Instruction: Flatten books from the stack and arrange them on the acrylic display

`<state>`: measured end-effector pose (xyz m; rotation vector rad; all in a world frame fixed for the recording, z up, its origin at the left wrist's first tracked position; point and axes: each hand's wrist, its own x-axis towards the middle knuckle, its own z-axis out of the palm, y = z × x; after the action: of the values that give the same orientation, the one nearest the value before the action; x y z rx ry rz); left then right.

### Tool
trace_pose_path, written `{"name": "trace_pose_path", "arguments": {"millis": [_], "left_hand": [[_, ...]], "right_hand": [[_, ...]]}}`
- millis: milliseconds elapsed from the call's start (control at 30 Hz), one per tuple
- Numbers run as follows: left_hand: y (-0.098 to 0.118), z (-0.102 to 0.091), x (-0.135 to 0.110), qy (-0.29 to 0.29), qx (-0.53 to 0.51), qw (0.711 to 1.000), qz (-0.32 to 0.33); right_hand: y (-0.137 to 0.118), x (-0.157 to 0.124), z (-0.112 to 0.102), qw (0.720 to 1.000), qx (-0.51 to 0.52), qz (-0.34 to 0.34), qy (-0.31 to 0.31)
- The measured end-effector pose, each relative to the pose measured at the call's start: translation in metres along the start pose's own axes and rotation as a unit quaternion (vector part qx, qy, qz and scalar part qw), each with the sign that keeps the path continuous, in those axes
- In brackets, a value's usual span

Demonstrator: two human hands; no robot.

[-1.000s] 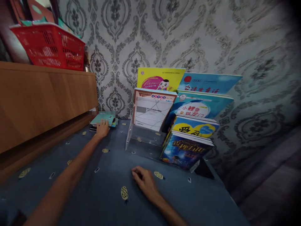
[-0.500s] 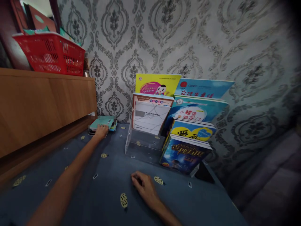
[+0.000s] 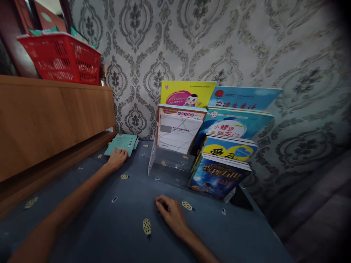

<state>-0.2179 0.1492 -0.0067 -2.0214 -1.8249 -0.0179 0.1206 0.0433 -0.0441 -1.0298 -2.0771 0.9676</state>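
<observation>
At the far left of the table, my left hand (image 3: 117,159) has its fingers on the near edge of a teal book (image 3: 120,142). The thumb is hidden from view. This book tops a small stack, and coloured edges of other books show at its right side. My right hand (image 3: 170,214) rests on the dark blue tablecloth (image 3: 120,226) with its fingers curled in and nothing visible in them. Beyond it stands a clear acrylic book rack (image 3: 170,171). In the rack's left column, a white booklet (image 3: 178,133) leans above a bare front tier.
The rack's right column holds several upright books, a dark blue one (image 3: 218,179) in front. A yellow book (image 3: 186,93) stands at the back left. To the left is a wooden cabinet (image 3: 55,120) bearing a red basket (image 3: 68,58). Patterned wallpaper (image 3: 134,47) rises behind.
The teal book has slid toward me on its stack, and my left hand has moved from its top to the near edge. My right hand keeps its curled pose. The view has shifted slightly.
</observation>
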Motion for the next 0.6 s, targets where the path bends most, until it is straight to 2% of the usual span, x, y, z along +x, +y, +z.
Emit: {"name": "trace_pose_path", "arguments": {"millis": [200,367,600], "left_hand": [[0.001,0.011,0.0,-0.005,-0.008,1.0,-0.015],[0.002,0.017,0.007,-0.038,-0.006,0.999,-0.017],[0.007,0.004,-0.005,-0.062,0.011,0.998,0.021]], "right_hand": [[0.004,-0.001,0.001,1.0,0.001,0.0,-0.002],[0.002,-0.001,0.0,1.0,-0.006,-0.004,-0.002],[-0.005,-0.001,-0.004,1.0,-0.017,0.004,-0.007]]}}
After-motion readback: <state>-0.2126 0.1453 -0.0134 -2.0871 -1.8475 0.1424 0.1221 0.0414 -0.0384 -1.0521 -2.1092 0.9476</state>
